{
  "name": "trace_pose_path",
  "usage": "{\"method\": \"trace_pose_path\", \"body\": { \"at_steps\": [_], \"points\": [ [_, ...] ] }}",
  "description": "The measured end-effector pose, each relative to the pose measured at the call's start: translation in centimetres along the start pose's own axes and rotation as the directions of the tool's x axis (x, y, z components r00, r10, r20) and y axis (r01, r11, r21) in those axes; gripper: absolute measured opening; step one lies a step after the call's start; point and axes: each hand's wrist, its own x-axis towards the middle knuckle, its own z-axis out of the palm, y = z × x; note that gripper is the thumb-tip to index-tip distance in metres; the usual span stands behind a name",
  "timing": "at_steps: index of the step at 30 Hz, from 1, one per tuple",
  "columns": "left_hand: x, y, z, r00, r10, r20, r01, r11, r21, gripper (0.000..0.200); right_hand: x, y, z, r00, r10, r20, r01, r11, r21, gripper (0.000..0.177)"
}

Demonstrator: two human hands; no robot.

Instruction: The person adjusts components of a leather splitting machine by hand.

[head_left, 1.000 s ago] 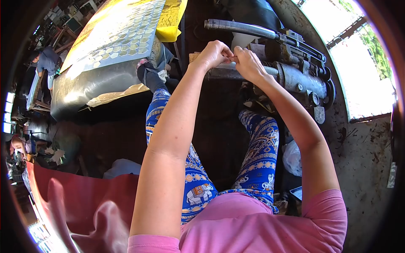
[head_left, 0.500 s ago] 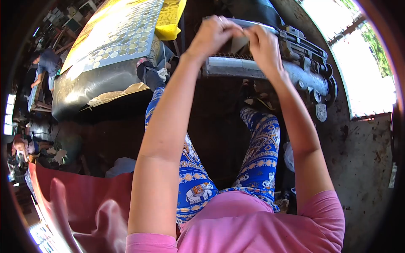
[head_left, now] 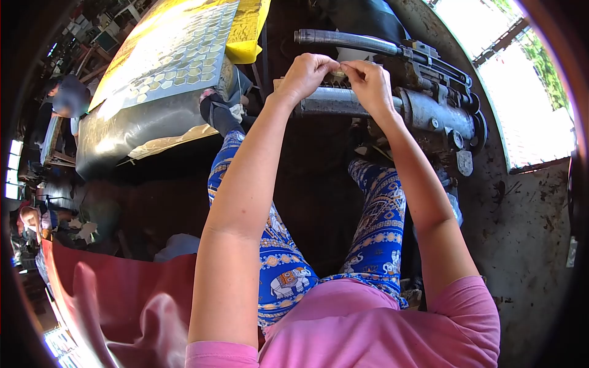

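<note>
Both hands meet at the fingertips over a metal machine (head_left: 435, 116) with a long cylindrical arm. My left hand (head_left: 307, 73) is closed in a pinch, and my right hand (head_left: 370, 83) pinches just beside it. Something small and pale shows between the fingertips, too small to name. Below the hands lies the lower metal cylinder (head_left: 334, 101). An upper metal bar (head_left: 346, 40) runs above and behind them, not touched by either hand.
At the upper left, a dark-covered table (head_left: 153, 116) bears a sheet with hexagon cutouts (head_left: 190, 58) and yellow material (head_left: 248, 30). Red sheeting (head_left: 141, 288) spreads at the lower left. Two people (head_left: 67, 98) are farther off at the left. A bright window opening stands right.
Both hands have come down and slightly left, away from the upper bar to just above the lower cylinder. The bar's left end is now uncovered. The fingertips still meet.
</note>
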Motion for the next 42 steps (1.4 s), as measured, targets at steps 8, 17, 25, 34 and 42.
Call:
{"method": "trace_pose_path", "body": {
  "at_steps": [8,17,25,34,42],
  "points": [
    [0.1,1.5,-0.6,0.979,-0.077,-0.188,0.111,0.978,0.177,0.035,-3.0,2.4,2.0,0.994,-0.096,0.048,0.101,0.987,-0.121,0.012],
    [-0.8,1.6,-0.1,0.96,-0.272,0.064,0.208,0.85,0.484,0.013,-2.4,2.3,0.8,0.959,-0.106,0.263,0.149,0.977,-0.15,0.012],
    [-1.4,0.4,0.7,0.971,-0.241,0.008,0.198,0.816,0.543,0.026,-1.9,3.4,1.2,0.973,0.112,0.201,-0.127,0.99,0.062,0.012],
    [-1.5,0.4,0.4,0.967,-0.253,0.018,0.219,0.867,0.447,0.021,-0.8,-3.9,-2.6,0.996,-0.081,-0.041,0.08,0.997,-0.013,0.01],
    [-1.9,1.0,0.5,0.963,-0.269,-0.002,0.235,0.838,0.493,0.014,-2.1,2.1,2.0,0.978,-0.035,0.206,0.083,0.969,-0.233,0.012]
  ]
}}
